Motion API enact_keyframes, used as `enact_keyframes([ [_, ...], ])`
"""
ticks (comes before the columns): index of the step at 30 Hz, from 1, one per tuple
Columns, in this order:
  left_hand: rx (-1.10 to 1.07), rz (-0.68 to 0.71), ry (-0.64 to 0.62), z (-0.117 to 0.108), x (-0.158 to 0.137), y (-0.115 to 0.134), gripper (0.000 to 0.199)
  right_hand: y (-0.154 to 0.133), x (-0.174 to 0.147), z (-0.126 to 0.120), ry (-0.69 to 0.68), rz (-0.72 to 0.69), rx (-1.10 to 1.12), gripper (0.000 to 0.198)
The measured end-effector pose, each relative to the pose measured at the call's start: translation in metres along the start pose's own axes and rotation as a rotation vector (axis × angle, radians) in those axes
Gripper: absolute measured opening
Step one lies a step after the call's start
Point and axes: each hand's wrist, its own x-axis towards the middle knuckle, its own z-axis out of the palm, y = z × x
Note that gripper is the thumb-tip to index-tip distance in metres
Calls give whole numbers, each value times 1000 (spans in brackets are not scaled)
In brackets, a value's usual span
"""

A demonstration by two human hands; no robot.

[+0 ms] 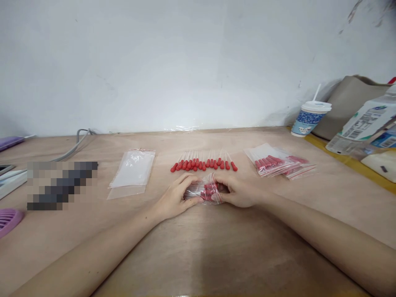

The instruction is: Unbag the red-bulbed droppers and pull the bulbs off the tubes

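Between my two hands is a clear zip bag with several red-bulbed droppers inside, their bulbs toward the right. My left hand is closed round the bag's left end, where the clear tubes lie. At the red-striped zip end, my right hand pinches the plastic between thumb and fingers. Just beyond the hands, a row of loose droppers lies with red bulbs toward me and thin clear tubes pointing to the wall.
Flat zip bags are stacked on the left. Filled bags of droppers overlap on the right. Farther right stand a paper cup with a straw and a plastic bottle. A grey cable and a purple slotted object are at left.
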Motion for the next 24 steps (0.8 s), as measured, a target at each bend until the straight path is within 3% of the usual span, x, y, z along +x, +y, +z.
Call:
enact_keyframes([
  [8, -2, -35, -7, 0, 0, 1, 36, 4, -3, -9, -61, 35, 187, 15],
  [14, -2, -38, -10, -1, -1, -1, 34, 19, -10, -18, -120, 240, 447, 31],
  [18, 5, -32, -6, 0, 0, -2, 35, 22, -7, -13, 39, 251, 643, 33],
  [21, 10, -36, -6, 0, -1, -1, 37, 21, -5, -16, 129, 233, 646, 33],
  [24, 19, -40, 2, 0, -1, -1, 38, 24, -8, -34, 220, 299, 608, 33],
])
